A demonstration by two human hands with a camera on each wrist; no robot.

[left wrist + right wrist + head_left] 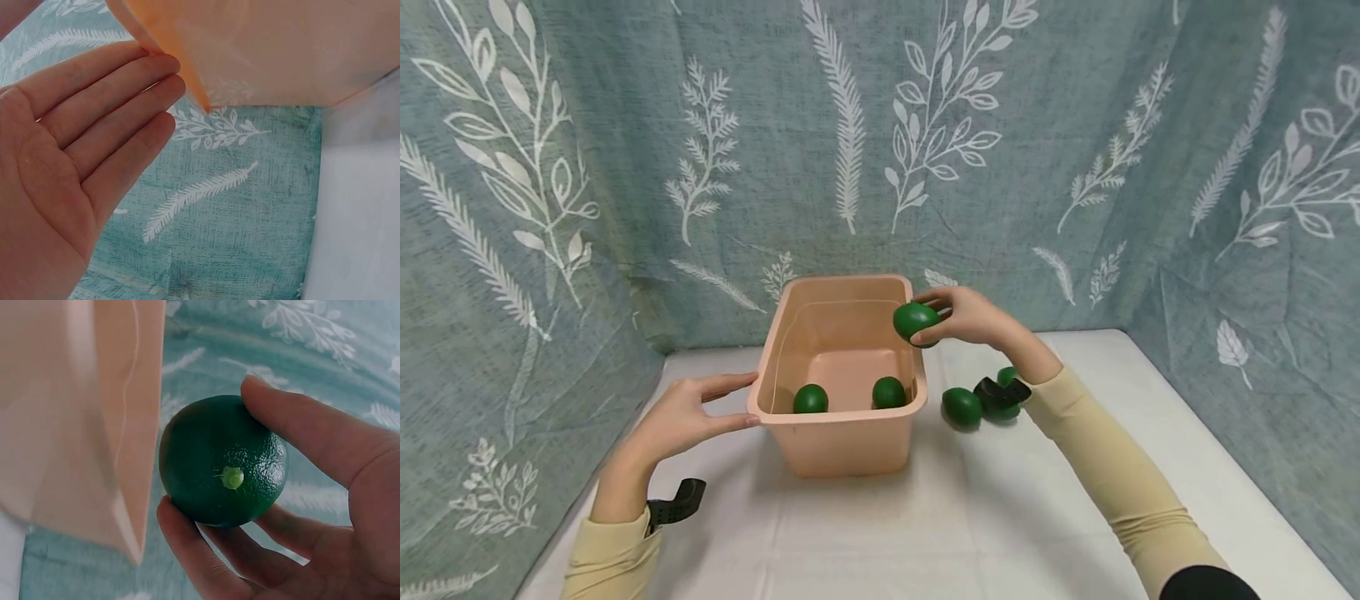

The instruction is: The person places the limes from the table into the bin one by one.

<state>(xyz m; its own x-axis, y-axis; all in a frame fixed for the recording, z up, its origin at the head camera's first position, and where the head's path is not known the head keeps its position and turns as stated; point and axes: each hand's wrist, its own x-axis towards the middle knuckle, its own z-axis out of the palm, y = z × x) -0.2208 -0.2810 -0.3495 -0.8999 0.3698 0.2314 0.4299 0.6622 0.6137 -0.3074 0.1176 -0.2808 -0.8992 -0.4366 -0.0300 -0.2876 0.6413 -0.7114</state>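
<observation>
The light is soft and even, and it falls from above. The tub point(842, 433) throws a faint shadow on the white tabletop point(970, 517). No glare shows. The head view bends at its edges. In the wrist views the tub looks blurry and washed out.

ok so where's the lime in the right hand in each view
Head: lime, centre, gripped at the bin's right rim.
Left wrist: not in it.
Right wrist: lime, centre, between thumb and fingers.
Shared landmark: the peach bin.
</observation>
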